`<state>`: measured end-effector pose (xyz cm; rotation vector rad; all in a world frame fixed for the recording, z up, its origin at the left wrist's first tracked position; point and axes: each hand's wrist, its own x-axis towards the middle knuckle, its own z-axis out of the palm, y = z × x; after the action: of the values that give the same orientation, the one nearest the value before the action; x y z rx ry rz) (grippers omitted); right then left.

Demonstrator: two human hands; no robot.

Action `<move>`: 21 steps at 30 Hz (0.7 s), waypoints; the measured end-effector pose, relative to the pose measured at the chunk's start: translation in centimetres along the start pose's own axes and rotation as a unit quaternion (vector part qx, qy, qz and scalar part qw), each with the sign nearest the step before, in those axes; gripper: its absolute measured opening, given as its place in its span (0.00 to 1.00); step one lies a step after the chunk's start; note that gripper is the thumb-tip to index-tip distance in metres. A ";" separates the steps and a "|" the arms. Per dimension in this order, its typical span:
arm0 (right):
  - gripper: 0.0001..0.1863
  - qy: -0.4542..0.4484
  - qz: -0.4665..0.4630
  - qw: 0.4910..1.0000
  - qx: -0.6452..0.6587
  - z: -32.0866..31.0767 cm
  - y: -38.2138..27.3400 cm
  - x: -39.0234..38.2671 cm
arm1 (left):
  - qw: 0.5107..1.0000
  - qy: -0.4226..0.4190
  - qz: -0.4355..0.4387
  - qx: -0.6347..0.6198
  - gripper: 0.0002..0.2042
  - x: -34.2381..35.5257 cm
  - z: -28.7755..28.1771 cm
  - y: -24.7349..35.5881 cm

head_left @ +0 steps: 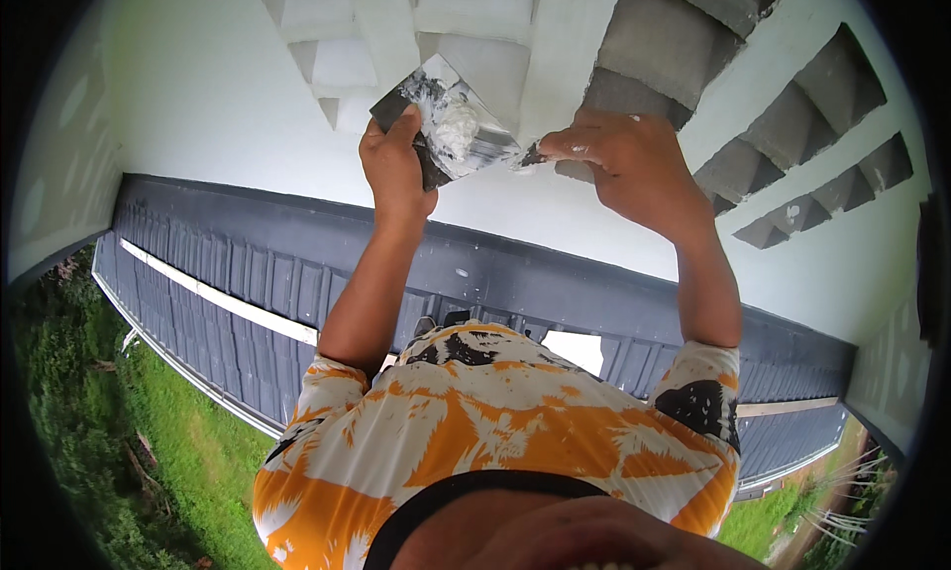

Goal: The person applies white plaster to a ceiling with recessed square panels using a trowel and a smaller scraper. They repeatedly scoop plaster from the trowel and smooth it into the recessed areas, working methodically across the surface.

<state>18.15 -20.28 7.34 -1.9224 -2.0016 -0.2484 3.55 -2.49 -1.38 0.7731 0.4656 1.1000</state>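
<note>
Head view: the left hand [394, 172] grips a dark plate [390, 106] bearing white paste [456, 127], the right hand [634, 164] pinches a small dark tool [533, 156] at the plate's right corner, and pale wall patches [483, 73] look coated, grey wall patches [830, 93] uncoated.

Just above the frame's middle, the board [391, 104] is black, streaked and smeared with bright white paste [458, 126]. The wall [208, 104] is off-white; its blocks are dark grey at upper right [644, 40] and whitish-grey at upper centre [477, 70]. The shirt [565, 426], lower centre, mixes white, orange and black in jagged, feathery patches, with a black collar [495, 479]. The roof [233, 263] is slate blue-grey in ribbed stripes, crossed at left by a white strip [218, 295]. Lower left, the grass [203, 416] is bright green, the trees [69, 402] darker.
</note>
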 end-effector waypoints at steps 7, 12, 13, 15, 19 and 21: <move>0.21 0.161 0.044 0.945 0.282 6.8 1.2 -0.3 | 0.977 0.074 -0.189 -0.068 0.14 -1.3 0.5 -0.9; 0.15 0.187 0.107 0.955 0.203 7.8 2.2 -2.8 | 0.986 0.055 -0.129 -0.094 0.14 -0.9 -1.7 -1.6; 0.14 0.185 0.148 0.921 0.308 7.3 1.9 -3.1 | 0.990 0.040 -0.089 -0.101 0.15 -0.7 -2.1 -1.9; 0.10 0.126 0.226 0.794 0.551 5.4 1.1 -3.7 | 0.996 0.013 -0.028 -0.088 0.15 -0.9 -2.5 -1.9; 0.07 0.055 0.280 0.455 0.844 6.5 -1.0 -4.6 | 0.995 0.000 0.040 -0.094 0.13 -2.1 -1.3 -2.2; 0.07 0.167 0.329 0.482 0.795 8.0 -0.5 -4.6 | 0.994 -0.012 0.029 -0.106 0.09 -2.5 -1.0 -2.2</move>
<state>16.67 -21.67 -1.72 -0.8764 -0.3410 1.0060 3.21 -5.02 -3.71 0.6154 0.3017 1.1725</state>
